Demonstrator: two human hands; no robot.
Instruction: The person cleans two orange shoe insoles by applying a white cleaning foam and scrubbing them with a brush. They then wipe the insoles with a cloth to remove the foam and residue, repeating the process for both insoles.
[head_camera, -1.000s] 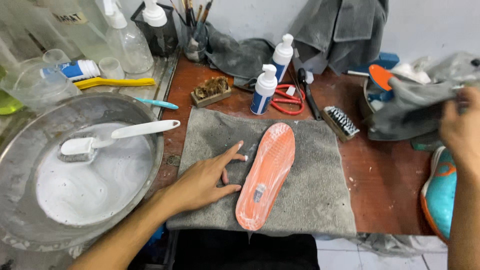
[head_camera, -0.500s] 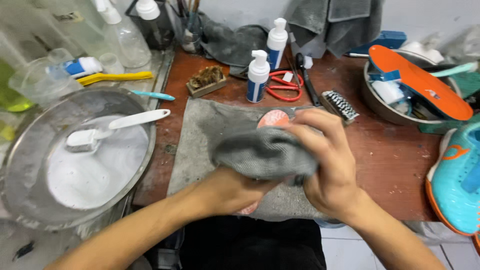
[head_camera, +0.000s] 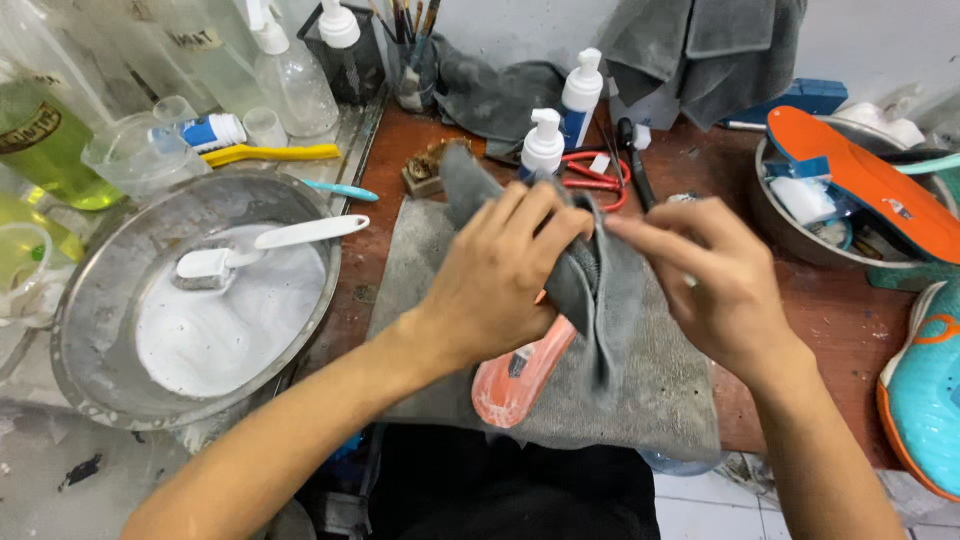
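Note:
Both my hands hold a grey cloth (head_camera: 610, 300) up above the middle of the table. My left hand (head_camera: 505, 275) grips its left part and my right hand (head_camera: 715, 285) pinches its right edge. Under the cloth lies an orange insole (head_camera: 515, 375) on a grey towel (head_camera: 660, 390) spread over the brown table; only the insole's near end shows. The cloth and my hands hide the rest of it.
A big metal basin (head_camera: 100, 290) of white foamy water with a white brush (head_camera: 260, 245) sits at left. Pump bottles (head_camera: 545, 145), red scissors (head_camera: 590, 180) and brushes stand behind. A metal bowl (head_camera: 790, 225) holds another orange insole (head_camera: 870, 185). A teal shoe (head_camera: 925, 400) lies at right.
My hands have lifted the bunched grey cloth off the insole and pulled it open between them. The insole's near end is uncovered again.

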